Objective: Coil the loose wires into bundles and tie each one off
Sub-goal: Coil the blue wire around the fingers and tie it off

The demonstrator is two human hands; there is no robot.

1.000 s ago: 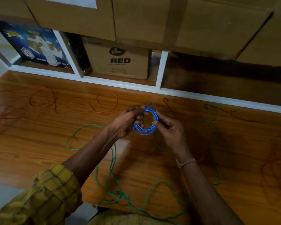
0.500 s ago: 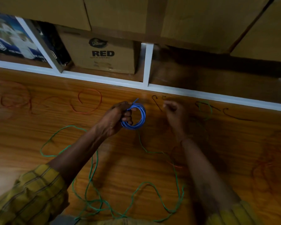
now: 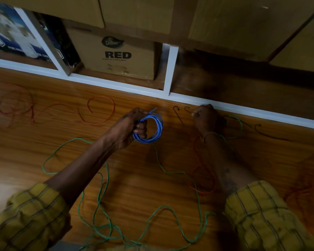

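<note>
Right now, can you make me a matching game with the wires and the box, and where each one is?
Things:
1. blue wire coil
2. green wire
3. orange wire
4. cardboard box marked RED

Places:
A. on the shelf behind the white rail
B. gripped in the left hand
C. in long loose loops on the table's near side
D. curled on the table, left of the left hand

Pairs: 1-B, 2-C, 3-D, 4-A
</note>
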